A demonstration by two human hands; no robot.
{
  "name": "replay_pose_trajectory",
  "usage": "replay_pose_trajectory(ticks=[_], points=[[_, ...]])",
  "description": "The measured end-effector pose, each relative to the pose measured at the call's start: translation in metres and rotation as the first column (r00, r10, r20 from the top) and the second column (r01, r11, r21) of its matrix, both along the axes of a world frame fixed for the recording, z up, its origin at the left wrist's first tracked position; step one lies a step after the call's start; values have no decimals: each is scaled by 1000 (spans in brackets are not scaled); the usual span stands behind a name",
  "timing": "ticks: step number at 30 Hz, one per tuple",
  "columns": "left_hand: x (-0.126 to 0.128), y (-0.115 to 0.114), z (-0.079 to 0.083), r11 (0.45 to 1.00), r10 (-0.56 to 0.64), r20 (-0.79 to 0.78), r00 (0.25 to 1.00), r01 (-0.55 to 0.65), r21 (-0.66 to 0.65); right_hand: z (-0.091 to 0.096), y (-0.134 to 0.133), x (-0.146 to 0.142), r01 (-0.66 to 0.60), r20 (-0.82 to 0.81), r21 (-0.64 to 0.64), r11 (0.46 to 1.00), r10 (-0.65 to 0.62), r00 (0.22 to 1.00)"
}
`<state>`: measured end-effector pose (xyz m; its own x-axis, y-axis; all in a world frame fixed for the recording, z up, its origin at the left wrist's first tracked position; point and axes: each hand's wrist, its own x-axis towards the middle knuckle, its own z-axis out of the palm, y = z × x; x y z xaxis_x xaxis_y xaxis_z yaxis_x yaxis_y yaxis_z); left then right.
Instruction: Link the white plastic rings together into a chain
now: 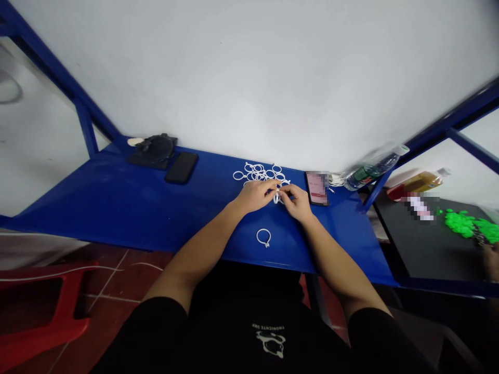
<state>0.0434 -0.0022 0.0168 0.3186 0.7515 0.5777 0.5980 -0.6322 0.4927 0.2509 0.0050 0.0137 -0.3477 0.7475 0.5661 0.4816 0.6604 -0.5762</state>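
My left hand (253, 196) and my right hand (299, 204) meet over the blue table (187, 208), fingertips pinched together. Between them is a small white plastic ring (276, 199) with a knob-like end, seen nearly edge-on and partly covered by the fingers. Just beyond the hands lies a loose pile of white rings (257, 175), some overlapping. A separate white ring (267, 244) rests flat on the table nearer to my body, its small tab facing me.
A lit phone (317, 188), a white cable (336, 179) and a clear bottle (374, 169) sit to the right. Leftward lie a dark phone (181, 168) and a black bag (156, 148). On a neighbouring black table are green pieces (460, 223), near another person's hand (491, 261).
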Motion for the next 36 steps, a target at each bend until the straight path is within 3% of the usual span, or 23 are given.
replay_pose_trajectory(ticks=[9, 13, 17, 20, 22, 24, 25, 27, 33, 36], points=[[-1, 1, 0, 999, -24, 34, 999, 25, -23, -3, -2, -2, -1, -51, -86, 996, -4, 999], [0, -1, 2, 1000, -8, 51, 999, 9, -11, -2, -3, -3, 34, -39, -14, 999, -35, 999], [-2, -2, 9, 1000, 23, 86, 996, -22, -11, -2, -1, 1, 159, -22, 131, 978, -158, 987], [-7, -3, 14, 984, -48, 31, 998, 53, -172, -5, 6, 6, 275, -36, 154, 949, -273, 961], [-10, -3, 16, 900, -203, -54, 978, 164, -404, -7, 10, 8, 298, -35, 100, 949, -296, 955], [-11, -4, 15, 753, -380, -129, 916, 225, -619, -9, 13, 8, 290, -46, 32, 956, -288, 956], [-10, -4, 14, 693, -445, -157, 882, 228, -684, -10, 13, 8, 288, -58, 7, 958, -287, 956], [-9, -5, 12, 645, -513, -203, 834, 218, -732, -10, 12, 7, 291, -83, -10, 957, -291, 953], [-6, -6, 13, 703, -468, -268, 842, 172, -690, -9, 8, 5, 260, -75, -29, 965, -261, 962], [-8, -5, 15, 779, -380, -292, 878, 133, -613, -11, 9, 5, 245, -72, -32, 969, -247, 966]])
